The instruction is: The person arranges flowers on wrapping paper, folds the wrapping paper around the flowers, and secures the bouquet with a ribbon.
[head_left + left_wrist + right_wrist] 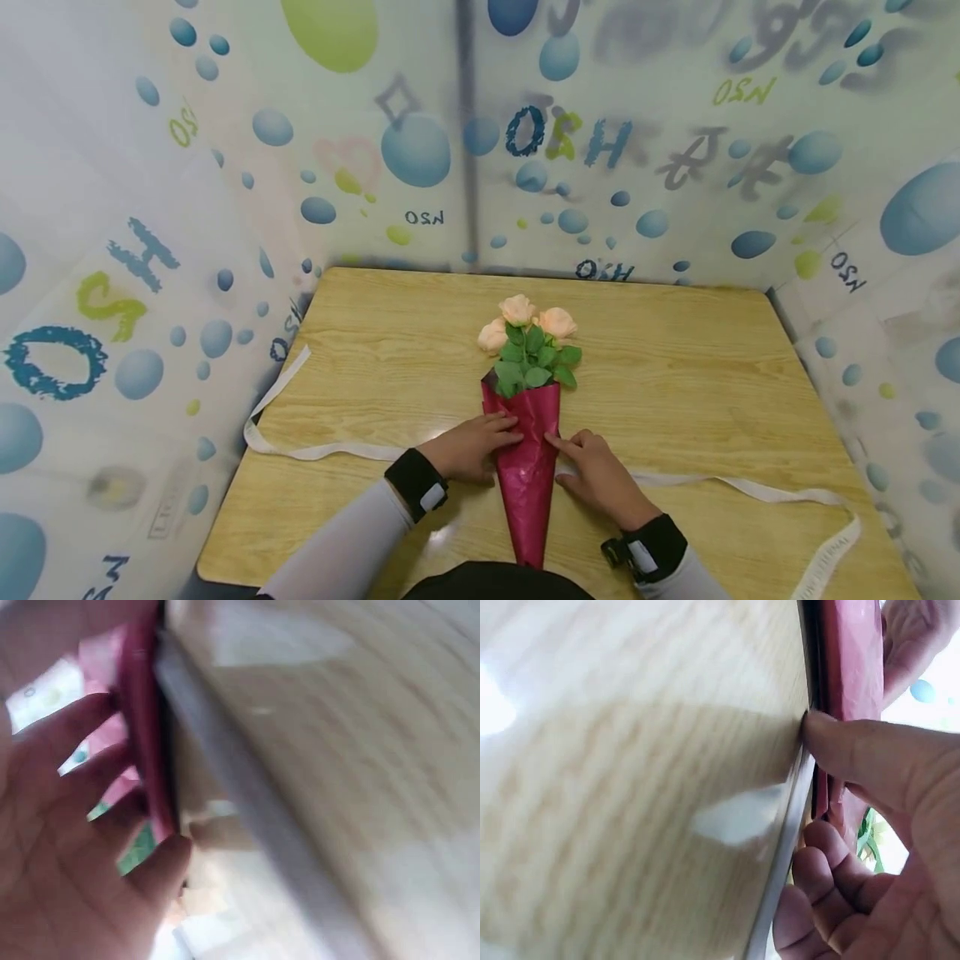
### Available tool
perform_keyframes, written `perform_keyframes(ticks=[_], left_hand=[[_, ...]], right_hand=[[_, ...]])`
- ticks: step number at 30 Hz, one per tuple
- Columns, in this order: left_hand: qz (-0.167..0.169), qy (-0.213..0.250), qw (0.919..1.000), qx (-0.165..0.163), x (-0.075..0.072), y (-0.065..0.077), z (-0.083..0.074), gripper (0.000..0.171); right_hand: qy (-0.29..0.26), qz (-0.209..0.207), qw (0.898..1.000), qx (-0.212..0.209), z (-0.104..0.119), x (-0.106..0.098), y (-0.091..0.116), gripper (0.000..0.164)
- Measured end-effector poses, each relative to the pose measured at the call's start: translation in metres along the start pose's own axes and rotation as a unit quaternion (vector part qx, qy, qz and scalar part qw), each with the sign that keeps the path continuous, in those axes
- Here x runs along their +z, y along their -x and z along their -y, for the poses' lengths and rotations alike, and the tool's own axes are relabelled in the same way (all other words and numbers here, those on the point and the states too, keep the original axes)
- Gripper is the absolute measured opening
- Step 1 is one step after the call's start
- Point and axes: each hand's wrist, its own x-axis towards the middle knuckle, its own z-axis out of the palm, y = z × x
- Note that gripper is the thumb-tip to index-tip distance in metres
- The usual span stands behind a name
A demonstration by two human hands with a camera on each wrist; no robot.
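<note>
A bouquet of peach roses (517, 310) with green leaves lies on the table, its stems wrapped in a dark red paper cone (528, 475) that narrows toward the person. My left hand (472, 446) rests on the cone's left side, fingers spread over the paper. At the right edge, my right hand (603, 479) touches the paper with its index finger; its thumb lies lower, near a white ribbon (750, 486). The ribbon shows on both sides of the cone, and its middle is hidden. The left wrist view is blurred; the paper (142, 727) stands beside the left fingers.
The wood-grain table (660, 367) is walled on several sides by a white curtain (360, 108) with blue and green dots. The ribbon's left end hangs over the left table edge; its right part curves toward the near right, with printed letters.
</note>
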Motion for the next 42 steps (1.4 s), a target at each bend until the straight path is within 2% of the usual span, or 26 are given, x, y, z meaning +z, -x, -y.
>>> perform_keyframes(ticks=[5, 11, 19, 23, 26, 29, 36, 38, 42], left_hand=[[-0.055, -0.002, 0.9982, 0.024, 0.010, -0.006, 0.008, 0.060], [-0.073, 0.009, 0.9971, 0.019, 0.006, -0.015, 0.020, 0.056], [-0.082, 0.011, 0.9966, 0.000, 0.001, -0.040, 0.040, 0.050], [-0.103, -0.001, 0.9946, -0.008, 0.002, -0.053, 0.046, 0.042], [-0.126, -0.006, 0.9919, -0.010, 0.000, -0.060, 0.047, 0.043], [-0.134, 0.001, 0.9910, -0.010, -0.005, -0.061, 0.045, 0.044], [-0.101, 0.028, 0.9941, -0.029, -0.011, -0.058, 0.046, 0.056], [-0.107, 0.020, 0.9935, -0.031, -0.009, -0.058, 0.048, 0.057], [-0.144, -0.004, 0.9888, -0.039, -0.003, -0.055, 0.050, 0.051]], right_hand=[[-0.037, 0.015, 0.999, 0.023, -0.007, 0.000, -0.005, 0.057], [-0.058, 0.020, 0.998, 0.026, -0.010, -0.005, -0.021, 0.049], [-0.025, 0.023, 0.999, 0.033, -0.018, -0.009, -0.050, 0.045], [-0.005, 0.020, 0.999, 0.028, -0.024, -0.014, -0.061, 0.040], [-0.002, 0.024, 0.999, 0.023, -0.027, -0.018, -0.068, 0.038], [-0.005, 0.025, 0.999, 0.018, -0.032, -0.020, -0.074, 0.037], [-0.032, 0.013, 0.999, 0.027, -0.042, -0.020, -0.082, 0.039], [-0.046, 0.012, 0.998, 0.033, -0.043, -0.020, -0.082, 0.039], [-0.070, 0.019, 0.996, 0.053, -0.042, -0.021, -0.084, 0.033]])
